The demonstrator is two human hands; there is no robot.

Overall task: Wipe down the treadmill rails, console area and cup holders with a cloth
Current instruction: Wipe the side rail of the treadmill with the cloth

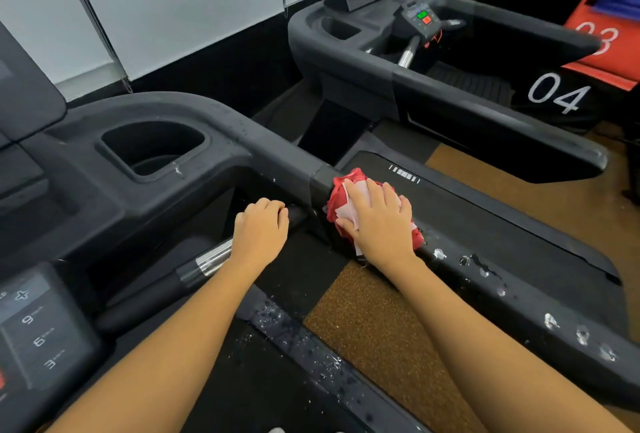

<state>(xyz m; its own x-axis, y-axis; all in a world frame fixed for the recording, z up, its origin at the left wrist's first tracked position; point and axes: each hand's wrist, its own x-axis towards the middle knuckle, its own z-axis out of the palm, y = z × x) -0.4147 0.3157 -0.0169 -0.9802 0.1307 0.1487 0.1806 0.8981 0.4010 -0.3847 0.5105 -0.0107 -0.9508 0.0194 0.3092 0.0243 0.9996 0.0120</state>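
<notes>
R hand (379, 221) presses cloth (341, 190) on rail (502, 259), L hand (261, 226) grips handlebar (207, 261).

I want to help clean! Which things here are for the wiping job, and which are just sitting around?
Job: red-and-white cloth, side rail, cup holder, keypad console, handlebar.
Just there: next treadmill, black block marked 04.

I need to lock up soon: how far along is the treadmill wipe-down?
Early on, I'd judge; nothing looks plainly finished. In hand: the right hand presses the cloth on the rail while the left hand grips a handlebar. Left: white spots on that rail nearer the person, and a smear at the cup holder rim.
</notes>
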